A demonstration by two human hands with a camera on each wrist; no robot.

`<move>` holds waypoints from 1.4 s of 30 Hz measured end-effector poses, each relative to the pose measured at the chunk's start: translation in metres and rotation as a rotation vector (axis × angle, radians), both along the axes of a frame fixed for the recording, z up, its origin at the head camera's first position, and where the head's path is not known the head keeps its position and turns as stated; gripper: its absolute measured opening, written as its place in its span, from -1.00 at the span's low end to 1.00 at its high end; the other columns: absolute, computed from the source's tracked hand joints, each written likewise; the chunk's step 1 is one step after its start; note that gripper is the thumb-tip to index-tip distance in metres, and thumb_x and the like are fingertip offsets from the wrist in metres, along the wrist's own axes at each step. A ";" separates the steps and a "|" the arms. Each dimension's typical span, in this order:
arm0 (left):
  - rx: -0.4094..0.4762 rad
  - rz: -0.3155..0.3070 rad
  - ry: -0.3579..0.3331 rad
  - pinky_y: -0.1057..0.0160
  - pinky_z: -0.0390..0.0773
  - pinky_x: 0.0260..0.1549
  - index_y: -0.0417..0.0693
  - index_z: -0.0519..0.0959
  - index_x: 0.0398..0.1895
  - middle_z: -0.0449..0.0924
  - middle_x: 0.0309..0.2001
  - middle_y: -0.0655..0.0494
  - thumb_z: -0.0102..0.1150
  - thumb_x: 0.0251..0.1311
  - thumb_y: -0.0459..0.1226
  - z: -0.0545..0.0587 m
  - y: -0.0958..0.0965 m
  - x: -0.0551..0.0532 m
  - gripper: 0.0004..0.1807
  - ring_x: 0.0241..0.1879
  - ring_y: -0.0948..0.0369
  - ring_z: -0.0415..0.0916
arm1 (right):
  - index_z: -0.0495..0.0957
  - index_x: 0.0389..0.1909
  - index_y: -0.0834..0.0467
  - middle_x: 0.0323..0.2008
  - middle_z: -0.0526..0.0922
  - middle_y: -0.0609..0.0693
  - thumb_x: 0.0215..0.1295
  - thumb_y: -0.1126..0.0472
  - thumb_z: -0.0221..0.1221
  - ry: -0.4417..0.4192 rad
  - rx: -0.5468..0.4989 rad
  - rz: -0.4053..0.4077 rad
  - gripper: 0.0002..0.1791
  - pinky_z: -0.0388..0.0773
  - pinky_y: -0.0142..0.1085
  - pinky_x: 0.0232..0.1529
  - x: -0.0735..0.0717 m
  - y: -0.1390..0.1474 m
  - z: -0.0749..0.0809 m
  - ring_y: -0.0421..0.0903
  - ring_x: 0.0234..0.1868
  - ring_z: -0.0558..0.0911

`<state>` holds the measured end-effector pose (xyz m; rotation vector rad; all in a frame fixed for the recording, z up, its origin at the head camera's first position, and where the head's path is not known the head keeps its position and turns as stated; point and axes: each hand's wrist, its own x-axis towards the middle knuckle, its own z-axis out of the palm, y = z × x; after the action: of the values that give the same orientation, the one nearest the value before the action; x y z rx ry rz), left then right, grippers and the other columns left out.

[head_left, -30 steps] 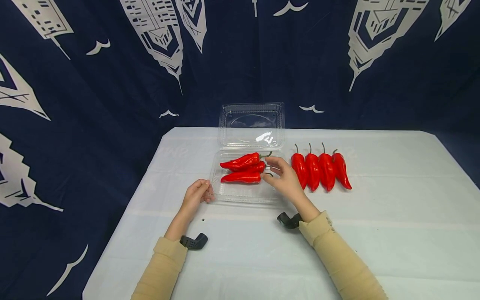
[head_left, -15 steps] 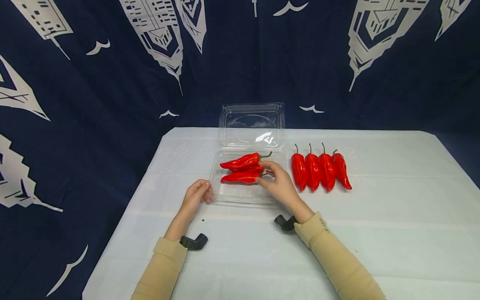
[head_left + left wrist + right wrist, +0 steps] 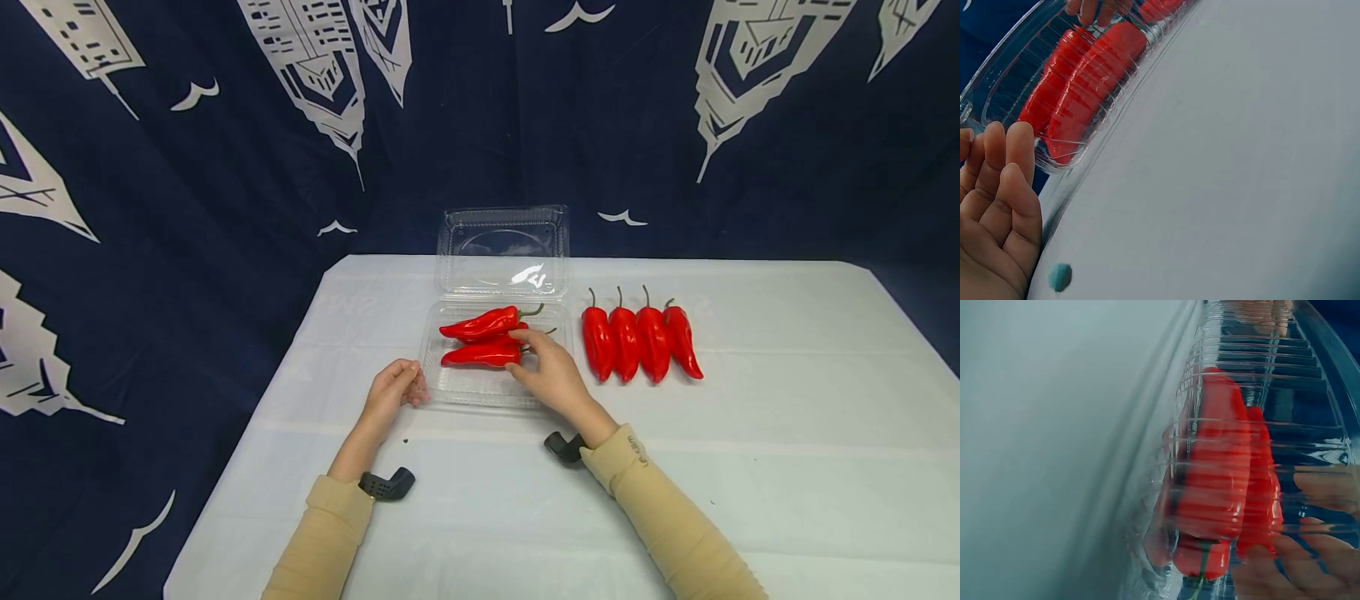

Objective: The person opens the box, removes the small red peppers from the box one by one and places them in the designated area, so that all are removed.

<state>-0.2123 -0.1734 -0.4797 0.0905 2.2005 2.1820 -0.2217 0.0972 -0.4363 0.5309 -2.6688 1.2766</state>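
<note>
A clear plastic clamshell container [image 3: 465,387] lies open on the table, its lid [image 3: 502,242] raised at the back. Three red chili peppers rest in its tray: a back one [image 3: 480,325], a mostly covered middle one and a front one [image 3: 476,356]. My right hand [image 3: 553,377] holds the front pepper near its stem end, thumb on the near side, fingers behind. Through the clear wall, the right wrist view shows fingers [image 3: 1297,569] beside the peppers. At the container's left rim, my left hand [image 3: 393,390] grips the edge with bent fingers; its exact contact is partly hidden.
To the right of the container, several more red chili peppers [image 3: 624,346] stand in a row, stems pointing away. A white cloth covers the table [image 3: 787,400]. Behind hangs a dark blue patterned curtain [image 3: 465,125]. A tiny dark speck [image 3: 406,441] lies near the left wrist.
My right hand has moved left and slightly towards me, from beside the stems onto the front pepper's end. The left hand, container and row of peppers have stayed in place.
</note>
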 end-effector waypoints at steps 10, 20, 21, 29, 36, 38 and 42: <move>-0.026 -0.018 -0.032 0.38 0.47 -0.51 -0.31 0.39 -0.32 0.45 -0.49 0.08 -0.16 0.42 -0.34 0.021 0.004 0.009 -0.80 -0.53 0.27 0.50 | 0.43 0.15 0.23 0.07 0.53 0.15 0.12 0.30 0.28 -0.028 -0.014 -0.001 -0.48 0.45 -0.05 0.06 0.000 -0.002 0.003 0.09 0.06 0.51; -0.028 -0.020 -0.020 0.38 0.46 -0.51 -0.31 0.39 -0.31 0.45 -0.48 0.08 -0.15 0.42 -0.34 0.026 0.006 0.013 -0.81 -0.53 0.27 0.49 | 0.44 0.15 0.24 0.08 0.53 0.14 0.12 0.26 0.28 -0.063 0.068 -0.003 -0.47 0.47 -0.05 0.03 -0.001 -0.003 0.002 0.09 0.03 0.52; -0.026 -0.021 -0.018 0.38 0.46 -0.51 -0.31 0.39 -0.31 0.45 -0.48 0.08 -0.15 0.42 -0.34 0.026 0.006 0.013 -0.81 -0.53 0.27 0.49 | 0.44 0.15 0.24 0.07 0.54 0.14 0.12 0.26 0.28 -0.063 0.072 -0.003 -0.47 0.47 -0.04 0.02 -0.001 -0.004 0.002 0.09 0.02 0.53; -0.017 -0.022 -0.022 0.38 0.47 -0.51 -0.33 0.40 -0.30 0.45 -0.47 0.07 -0.15 0.42 -0.34 0.026 0.006 0.013 -0.80 -0.53 0.28 0.50 | 0.46 0.13 0.24 0.04 0.56 0.13 0.11 0.28 0.28 -0.080 0.093 0.007 -0.48 0.47 -0.05 0.02 0.000 -0.004 0.003 0.07 0.01 0.54; -0.025 -0.016 -0.035 0.38 0.49 -0.50 -0.33 0.40 -0.29 0.45 -0.47 0.08 -0.15 0.42 -0.34 0.026 0.006 0.012 -0.81 -0.52 0.28 0.51 | 0.51 0.08 0.25 0.00 0.60 0.11 0.09 0.29 0.30 -0.088 0.123 0.013 -0.52 0.46 -0.06 0.02 0.000 -0.005 0.004 0.05 -0.02 0.55; -0.026 -0.014 -0.036 0.38 0.49 -0.50 -0.32 0.40 -0.29 0.45 -0.47 0.08 -0.15 0.42 -0.34 0.024 0.005 0.011 -0.80 -0.52 0.28 0.51 | 0.52 0.06 0.24 -0.02 0.60 0.11 0.08 0.29 0.30 -0.092 0.136 0.013 -0.53 0.46 -0.06 0.01 0.000 -0.005 0.004 0.04 -0.03 0.55; -0.021 -0.010 -0.042 0.37 0.48 -0.51 -0.32 0.40 -0.29 0.46 -0.47 0.08 -0.14 0.42 -0.33 0.013 0.002 0.005 -0.80 -0.53 0.27 0.51 | 0.54 0.05 0.23 -0.08 0.62 0.09 0.06 0.30 0.31 -0.098 0.157 0.018 -0.54 0.46 -0.07 0.00 0.000 -0.006 0.005 0.03 -0.07 0.55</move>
<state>-0.2076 -0.1715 -0.4669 0.0550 2.1957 2.1348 -0.2212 0.0917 -0.4317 0.5257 -2.8689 1.1316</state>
